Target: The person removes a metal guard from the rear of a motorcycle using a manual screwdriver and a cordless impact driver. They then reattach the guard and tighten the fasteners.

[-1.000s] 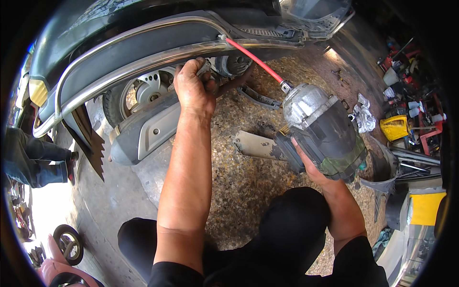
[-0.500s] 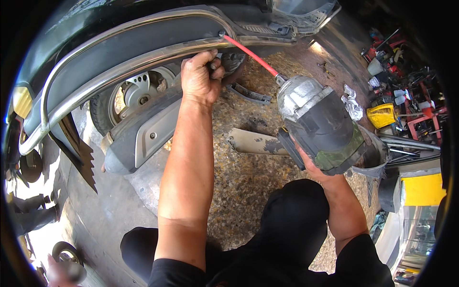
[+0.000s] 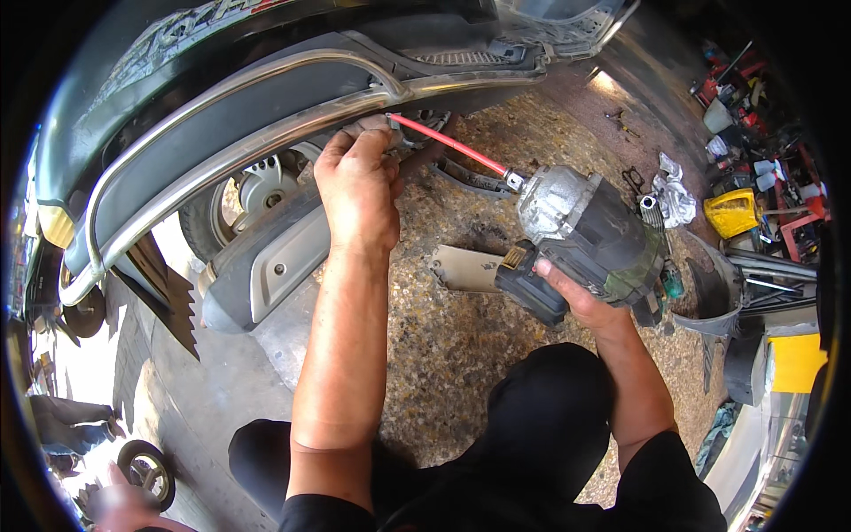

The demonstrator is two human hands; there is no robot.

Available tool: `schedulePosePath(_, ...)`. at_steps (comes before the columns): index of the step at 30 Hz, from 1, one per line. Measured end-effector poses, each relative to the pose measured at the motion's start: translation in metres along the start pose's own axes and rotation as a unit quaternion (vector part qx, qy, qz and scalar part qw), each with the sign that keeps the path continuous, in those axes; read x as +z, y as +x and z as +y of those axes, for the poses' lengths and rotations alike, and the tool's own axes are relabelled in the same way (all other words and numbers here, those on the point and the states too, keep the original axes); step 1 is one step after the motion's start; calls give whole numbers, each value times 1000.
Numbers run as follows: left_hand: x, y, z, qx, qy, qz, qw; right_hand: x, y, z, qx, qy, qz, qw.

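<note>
Below chrome rail (image 3: 301,122), red bit (image 3: 456,146) lowered, beside left hand (image 3: 359,186)

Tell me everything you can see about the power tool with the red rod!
The power tool has a domed silver head that looks like metal, and a dark body with a green patch. A black block juts from its lower left. The long red rod sticks out of the head, pointing up and left; its tip is by the left hand, but I can't tell if they touch. The right hand holds it off the ground.
</note>
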State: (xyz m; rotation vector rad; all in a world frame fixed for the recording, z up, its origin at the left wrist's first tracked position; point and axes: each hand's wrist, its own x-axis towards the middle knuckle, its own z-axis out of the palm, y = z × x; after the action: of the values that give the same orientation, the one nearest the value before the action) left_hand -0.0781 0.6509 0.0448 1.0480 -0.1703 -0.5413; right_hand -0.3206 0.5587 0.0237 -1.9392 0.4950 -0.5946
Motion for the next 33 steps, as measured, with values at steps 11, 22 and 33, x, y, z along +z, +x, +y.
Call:
schedulePosePath(11, 24, 14, -40, -15, -362, -80, 929, -27, 14, 24, 40, 243, 60, 967)
schedulePosePath(22, 23, 11, -22, 41, -204, 21, 978, -104, 150, -30, 136, 131, -82, 979)
schedulePosePath(33, 25, 10, -24, 42, -253, 3, 966, -110, 182, 1, 126, 247, -179, 944)
